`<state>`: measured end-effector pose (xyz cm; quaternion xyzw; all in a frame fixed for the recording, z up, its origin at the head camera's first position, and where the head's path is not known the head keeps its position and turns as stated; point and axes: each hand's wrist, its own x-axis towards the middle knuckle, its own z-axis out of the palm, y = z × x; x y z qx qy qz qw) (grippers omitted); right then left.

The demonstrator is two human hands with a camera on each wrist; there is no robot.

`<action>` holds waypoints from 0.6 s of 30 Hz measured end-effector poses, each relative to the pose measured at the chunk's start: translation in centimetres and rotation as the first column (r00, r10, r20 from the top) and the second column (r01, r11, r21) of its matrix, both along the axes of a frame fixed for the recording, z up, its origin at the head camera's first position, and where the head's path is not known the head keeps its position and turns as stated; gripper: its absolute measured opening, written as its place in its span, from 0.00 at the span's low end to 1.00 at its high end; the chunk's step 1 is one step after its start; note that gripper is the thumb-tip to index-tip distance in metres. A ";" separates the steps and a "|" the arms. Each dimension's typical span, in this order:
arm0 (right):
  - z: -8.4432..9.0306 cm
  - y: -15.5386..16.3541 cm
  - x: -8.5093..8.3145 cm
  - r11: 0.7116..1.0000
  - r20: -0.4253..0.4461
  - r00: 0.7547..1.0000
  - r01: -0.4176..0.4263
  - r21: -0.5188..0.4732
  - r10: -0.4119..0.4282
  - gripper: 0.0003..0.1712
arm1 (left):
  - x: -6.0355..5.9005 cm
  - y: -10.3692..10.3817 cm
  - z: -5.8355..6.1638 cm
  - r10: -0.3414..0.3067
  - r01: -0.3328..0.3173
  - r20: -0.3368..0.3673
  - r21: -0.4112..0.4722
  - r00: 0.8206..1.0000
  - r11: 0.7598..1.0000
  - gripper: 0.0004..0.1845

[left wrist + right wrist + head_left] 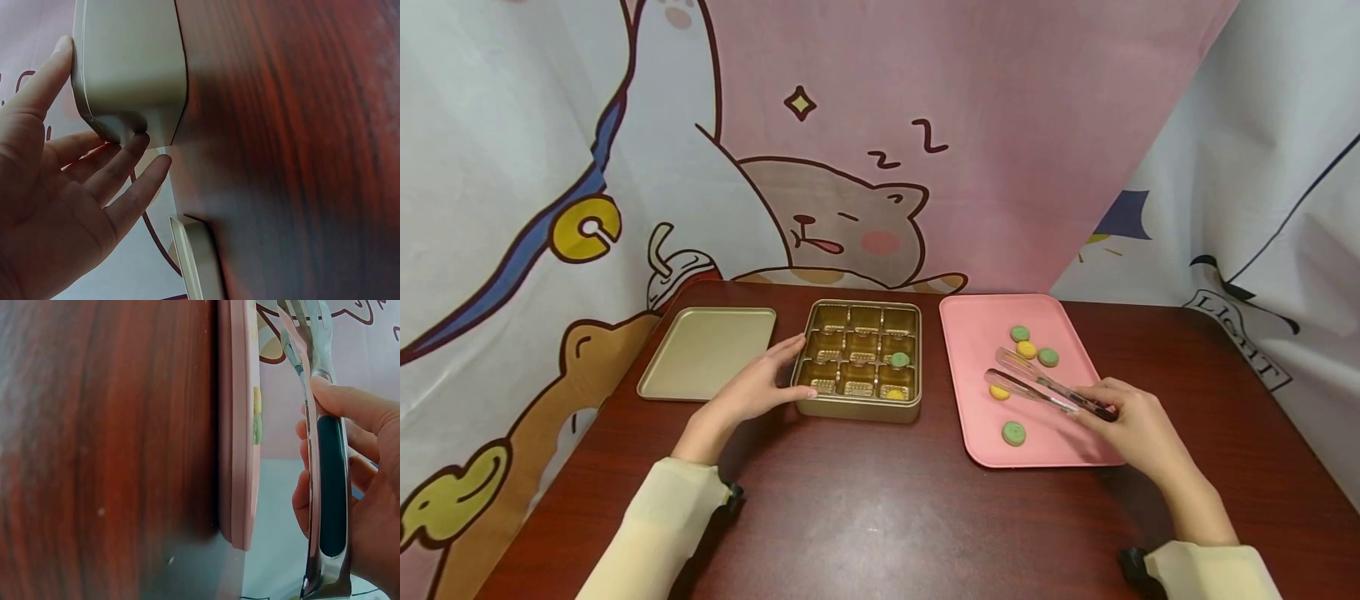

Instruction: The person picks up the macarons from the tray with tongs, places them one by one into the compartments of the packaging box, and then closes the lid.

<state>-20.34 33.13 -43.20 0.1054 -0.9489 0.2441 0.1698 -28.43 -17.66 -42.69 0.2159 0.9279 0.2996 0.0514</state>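
I see the left hand (752,390) flat against the gold compartment tin (860,358), fingers straight, bracing it. Right hand (1131,425) grips tongs (1037,385), tips apart over a yellow cookie (998,392) on the pink tray (977,321).

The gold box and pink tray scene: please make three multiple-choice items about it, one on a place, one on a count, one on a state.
1. Where is the lid?
A. left of the gold box
B. on the pink tray
C. under the tongs

2. How many cookies lie on the pink tray?
A. two
B. five
C. nine

3. What does the right hand do?
A. lies flat on the table
B. grips the tongs
C. holds a cookie

Answers: 1 A, the lid lies beside the box on its left. 2 B, three green and two yellow show. 3 B, its fingers curl round the handle, while the left hand touches the box.
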 end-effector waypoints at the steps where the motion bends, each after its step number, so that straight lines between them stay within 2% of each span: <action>1: 0.0 0.1 0.0 1.000 0.004 1.000 0.003 0.003 -0.003 0.17 | 0.0 0.0 0.0 0.000 0.000 -0.001 0.000 1.000 1.000 0.48; 10: -0.3 0.7 0.5 1.000 0.005 1.000 0.017 0.025 -0.017 0.16 | 0.2 0.0 0.0 -0.012 0.013 -0.032 0.021 0.999 1.000 0.50; 18: -0.5 1.1 0.7 0.999 0.048 0.998 0.027 0.040 -0.029 0.18 | 0.1 0.0 0.1 0.000 0.000 0.012 0.014 1.000 1.000 0.49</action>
